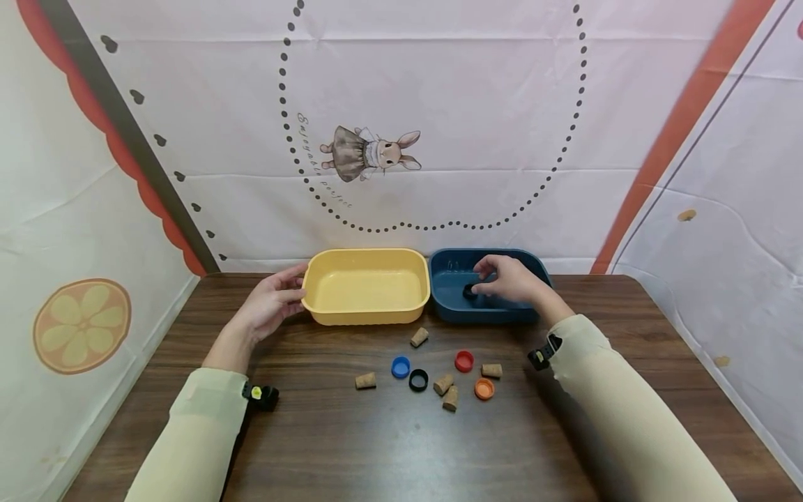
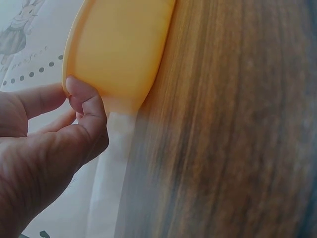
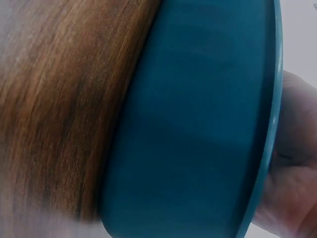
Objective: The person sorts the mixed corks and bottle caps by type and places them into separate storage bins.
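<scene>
At the left end of the yellow plastic bin [image 1: 366, 317], my left hand [image 1: 272, 303] pinches the rim between thumb and fingers; the left wrist view shows this grip on the bin's edge [image 2: 119, 54]. Inside the dark blue bin [image 1: 486, 314] beside it, my right hand [image 1: 509, 279] reaches over the near rim with thumb and index finger apart. A black bottle cap [image 1: 468, 291] is in that bin, right at the thumb tip. In the right wrist view the blue bin's wall [image 3: 188, 119] hides the fingertips, and only part of the hand [image 3: 292, 183] shows.
Loose on the wooden table [image 1: 326, 446] lie a blue cap [image 1: 401, 367], a black cap [image 1: 418, 380], a red cap [image 1: 464, 361] and an orange cap [image 1: 484, 388]. Several corks are scattered among them, one cork [image 1: 419, 337] close to the yellow bin. A printed cloth [image 1: 439, 104] hangs behind.
</scene>
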Available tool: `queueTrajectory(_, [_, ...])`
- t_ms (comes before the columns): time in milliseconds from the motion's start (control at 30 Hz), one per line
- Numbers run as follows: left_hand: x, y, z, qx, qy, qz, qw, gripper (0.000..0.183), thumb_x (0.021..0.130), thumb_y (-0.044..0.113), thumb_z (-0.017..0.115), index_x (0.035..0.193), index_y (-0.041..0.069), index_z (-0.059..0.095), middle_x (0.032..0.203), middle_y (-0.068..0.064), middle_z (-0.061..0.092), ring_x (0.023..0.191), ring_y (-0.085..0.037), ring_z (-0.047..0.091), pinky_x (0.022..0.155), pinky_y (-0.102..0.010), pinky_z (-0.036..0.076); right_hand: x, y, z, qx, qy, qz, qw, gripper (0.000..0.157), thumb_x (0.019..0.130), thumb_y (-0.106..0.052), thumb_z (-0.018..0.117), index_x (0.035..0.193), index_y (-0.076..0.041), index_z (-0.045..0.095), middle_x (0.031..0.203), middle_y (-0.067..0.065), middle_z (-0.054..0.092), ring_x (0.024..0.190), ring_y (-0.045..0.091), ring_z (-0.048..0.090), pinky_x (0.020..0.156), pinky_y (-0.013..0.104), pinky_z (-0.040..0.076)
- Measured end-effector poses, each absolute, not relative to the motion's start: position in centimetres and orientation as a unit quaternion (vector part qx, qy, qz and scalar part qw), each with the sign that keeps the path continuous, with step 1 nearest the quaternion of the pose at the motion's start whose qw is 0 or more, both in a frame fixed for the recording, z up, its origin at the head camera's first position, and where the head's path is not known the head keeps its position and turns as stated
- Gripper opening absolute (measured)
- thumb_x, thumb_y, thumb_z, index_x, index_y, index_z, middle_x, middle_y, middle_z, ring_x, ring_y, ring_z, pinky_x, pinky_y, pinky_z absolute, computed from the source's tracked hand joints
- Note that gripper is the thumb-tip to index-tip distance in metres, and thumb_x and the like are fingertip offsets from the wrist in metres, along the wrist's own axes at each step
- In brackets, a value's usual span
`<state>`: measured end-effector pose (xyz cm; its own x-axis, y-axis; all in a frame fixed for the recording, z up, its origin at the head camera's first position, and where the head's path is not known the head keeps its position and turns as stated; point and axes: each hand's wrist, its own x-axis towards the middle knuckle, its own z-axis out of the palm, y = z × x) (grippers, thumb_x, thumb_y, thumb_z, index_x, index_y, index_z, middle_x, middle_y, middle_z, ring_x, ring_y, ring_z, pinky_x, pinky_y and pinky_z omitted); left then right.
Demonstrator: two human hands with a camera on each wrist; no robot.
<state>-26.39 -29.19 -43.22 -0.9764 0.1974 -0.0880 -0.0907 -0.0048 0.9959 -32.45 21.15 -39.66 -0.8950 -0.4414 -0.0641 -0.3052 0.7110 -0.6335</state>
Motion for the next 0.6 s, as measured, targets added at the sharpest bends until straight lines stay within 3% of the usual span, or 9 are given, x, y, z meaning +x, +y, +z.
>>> queueTrajectory(333, [-26.5, -29.1, -43.2, 0.039, 0.697, 0.709, 0.100, 0.066, 0.108, -0.006, 0.050, 0.168, 0.002, 0.025, 0.139, -0.025, 0.041, 0.112, -0.025, 0.057, 0.084, -0.027, 0.057, -31.0, 21.9, -38.9, -0.213, 0.922, -0.318, 0.061, 0.048, 0.099, -0.022, 0.079, 0.137, 0.001, 0.063, 0.118, 0.016, 0.068, 0.082, 0.020, 0.069, 0.077, 0.043, 0.059])
queueTrajectory(600, [-26.4, -29.1, -43.2, 0.039, 0.696, 0.710, 0.100, 0.066, 0.108, -0.006, 0.050, 0.168, 0.003, 0.025, 0.138, -0.024, 0.041, 0.110, -0.024, 0.058, 0.084, -0.027, 0.057, -28.7, 22.4, -37.4, -0.217, 0.914, -0.339, 0.042, 0.047, 0.100, -0.023, 0.078, 0.140, -0.002, 0.062, 0.123, 0.018, 0.066, 0.098, 0.026, 0.069, 0.078, 0.042, 0.056])
